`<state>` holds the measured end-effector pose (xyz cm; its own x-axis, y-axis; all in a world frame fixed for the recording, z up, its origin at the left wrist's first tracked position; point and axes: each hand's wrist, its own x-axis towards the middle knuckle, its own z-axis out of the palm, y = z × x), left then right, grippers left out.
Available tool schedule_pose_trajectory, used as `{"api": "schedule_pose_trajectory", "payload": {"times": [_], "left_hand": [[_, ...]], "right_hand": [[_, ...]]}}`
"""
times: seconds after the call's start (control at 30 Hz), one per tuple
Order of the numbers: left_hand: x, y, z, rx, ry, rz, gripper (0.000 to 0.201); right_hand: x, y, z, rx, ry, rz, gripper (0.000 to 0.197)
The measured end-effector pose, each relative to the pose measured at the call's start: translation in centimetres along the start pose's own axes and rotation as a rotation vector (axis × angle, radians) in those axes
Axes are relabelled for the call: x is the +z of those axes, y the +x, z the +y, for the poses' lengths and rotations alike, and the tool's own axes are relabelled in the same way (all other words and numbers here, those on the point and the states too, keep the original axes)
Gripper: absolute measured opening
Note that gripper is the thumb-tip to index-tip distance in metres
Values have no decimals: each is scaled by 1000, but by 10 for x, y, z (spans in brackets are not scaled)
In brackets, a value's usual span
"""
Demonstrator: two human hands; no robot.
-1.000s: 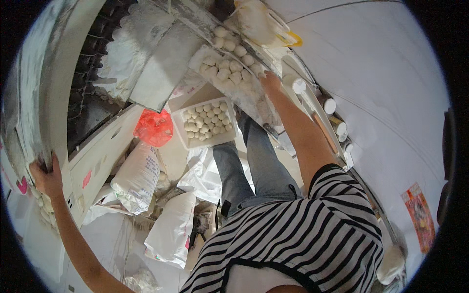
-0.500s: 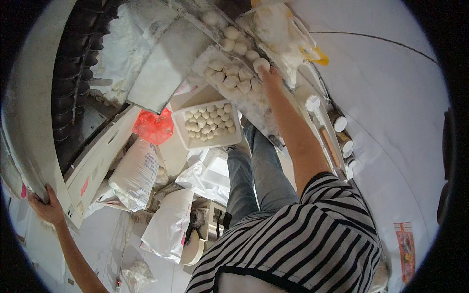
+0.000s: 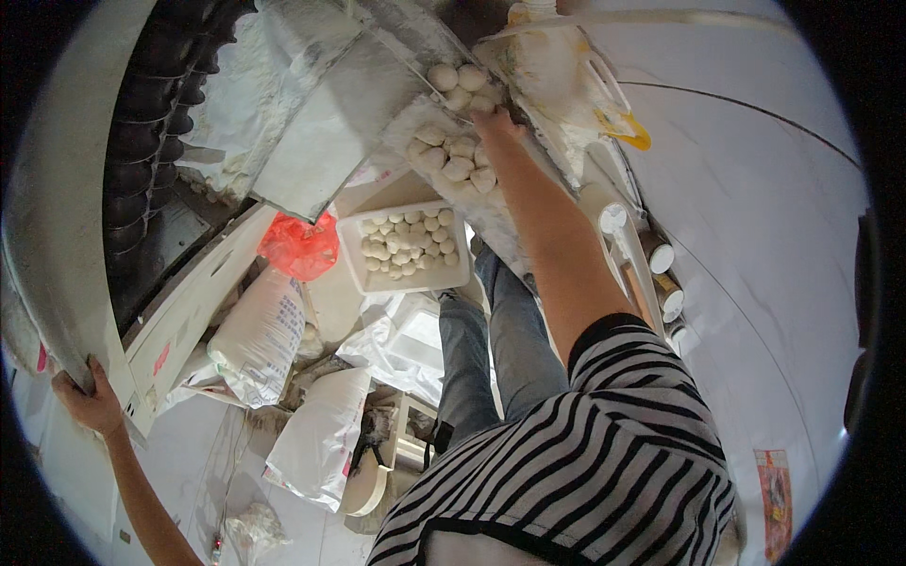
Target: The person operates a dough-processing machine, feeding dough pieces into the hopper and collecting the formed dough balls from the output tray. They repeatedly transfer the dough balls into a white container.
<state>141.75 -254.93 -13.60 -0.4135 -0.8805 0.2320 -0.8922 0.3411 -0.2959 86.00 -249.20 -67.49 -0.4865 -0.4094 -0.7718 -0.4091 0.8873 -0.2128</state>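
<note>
My right hand (image 3: 500, 125) reaches across a floury surface and rests against the near side of a cluster of round white dough balls (image 3: 457, 87). Its fingertips are hidden among them, so their grip does not show. Just nearer, flatter floured dough pieces (image 3: 459, 168) lie grouped on a flour-covered board (image 3: 500, 219). Far to the left, my left hand (image 3: 92, 401) is closed round the rim of a large pale curved panel (image 3: 57, 283), thumb on top.
Below the board is a white foam box (image 3: 354, 255) of many dough balls. A red plastic bag (image 3: 300, 247) hangs beside it. White sacks (image 3: 260, 340) stand at lower left. Black ribbed rollers (image 3: 156, 132) and a smooth plate (image 3: 316, 137) lie at upper left; jars (image 3: 661, 255) line the right.
My right hand has moved slightly left and away from me. The row of dough balls has bunched into a tighter cluster beyond it. My left hand keeps its hold on the panel rim.
</note>
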Motion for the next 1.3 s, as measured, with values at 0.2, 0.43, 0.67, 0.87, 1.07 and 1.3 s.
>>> {"api": "schedule_pose_trajectory", "payload": {"times": [0.2, 0.43, 0.67, 0.87, 1.07, 1.3], "left_hand": [[-1, -10, -16, -111, 22, -72, 37], [-1, -9, -16, -44, 13, -41, 36], [-1, -6, -10, 31, 23, -21, 37], [-2, -14, -21, -56, 85, -59, 36], [-3, -16, -24, -55, 35, -70, 37], [-3, -19, -26, -102, 27, -90, 36]], "right_hand": [[-32, -30, -23, 351, 600, 4, 67], [-65, -111, 33, -539, 339, -307, 59], [-12, -33, -38, -316, 237, 116, 76], [0, -7, -88, 16, 210, 161, 75], [-18, -15, -40, -271, 350, 178, 56], [-54, -114, 87, -651, 336, -355, 62]]}}
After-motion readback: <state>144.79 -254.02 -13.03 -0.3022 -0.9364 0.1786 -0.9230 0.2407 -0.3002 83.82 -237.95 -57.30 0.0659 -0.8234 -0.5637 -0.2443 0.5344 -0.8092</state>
